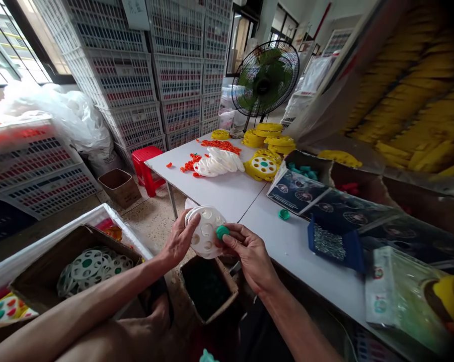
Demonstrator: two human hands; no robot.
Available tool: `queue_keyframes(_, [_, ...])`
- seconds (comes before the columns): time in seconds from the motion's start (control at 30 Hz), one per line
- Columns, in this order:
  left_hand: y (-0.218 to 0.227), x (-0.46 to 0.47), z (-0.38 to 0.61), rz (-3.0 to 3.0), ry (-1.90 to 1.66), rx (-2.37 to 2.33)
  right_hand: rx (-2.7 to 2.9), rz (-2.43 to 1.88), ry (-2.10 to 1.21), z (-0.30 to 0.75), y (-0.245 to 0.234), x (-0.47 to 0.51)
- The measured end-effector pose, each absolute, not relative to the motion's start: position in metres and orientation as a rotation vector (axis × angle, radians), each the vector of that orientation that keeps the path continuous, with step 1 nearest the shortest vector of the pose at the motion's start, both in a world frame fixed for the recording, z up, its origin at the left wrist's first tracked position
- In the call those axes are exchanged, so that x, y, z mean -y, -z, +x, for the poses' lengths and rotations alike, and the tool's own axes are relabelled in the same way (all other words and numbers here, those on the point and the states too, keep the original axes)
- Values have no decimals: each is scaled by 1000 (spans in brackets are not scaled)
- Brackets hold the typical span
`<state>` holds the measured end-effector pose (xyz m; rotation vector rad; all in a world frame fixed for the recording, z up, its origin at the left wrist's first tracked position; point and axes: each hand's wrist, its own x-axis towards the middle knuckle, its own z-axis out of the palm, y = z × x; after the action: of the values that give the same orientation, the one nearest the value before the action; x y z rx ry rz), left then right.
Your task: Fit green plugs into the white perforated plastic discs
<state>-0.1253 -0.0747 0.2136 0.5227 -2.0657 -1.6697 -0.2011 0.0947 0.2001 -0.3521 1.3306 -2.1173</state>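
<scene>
My left hand point(179, 239) is closed around the edge of white round plastic discs with holes point(206, 236), apparently more than one stacked together. Between the thumb and fingers of my right hand point(249, 251) is a small green round cap point(222, 232), held against or just in front of the right side of the disc. Below both hands stands an open cardboard box point(232, 291) with a dark inside. Another green cap point(284, 214) lies on the white table point(189, 187). To the left, a cardboard box point(34, 274) holds more white discs point(87, 264), some with green centres.
On the table lie white discs point(219, 162), orange pieces point(221, 146) and yellow round parts point(268, 129). At right are a compartmented box point(298, 191) and a blue tray of screws point(328, 244). A fan point(265, 80), a red stool point(147, 166) and stacked crates point(125, 75) stand behind.
</scene>
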Motion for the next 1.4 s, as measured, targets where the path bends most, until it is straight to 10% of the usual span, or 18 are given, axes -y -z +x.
queue_keyframes(1.4, [-220, 77, -126, 293, 1202, 2233, -1391, -161, 2345, -179, -203, -53])
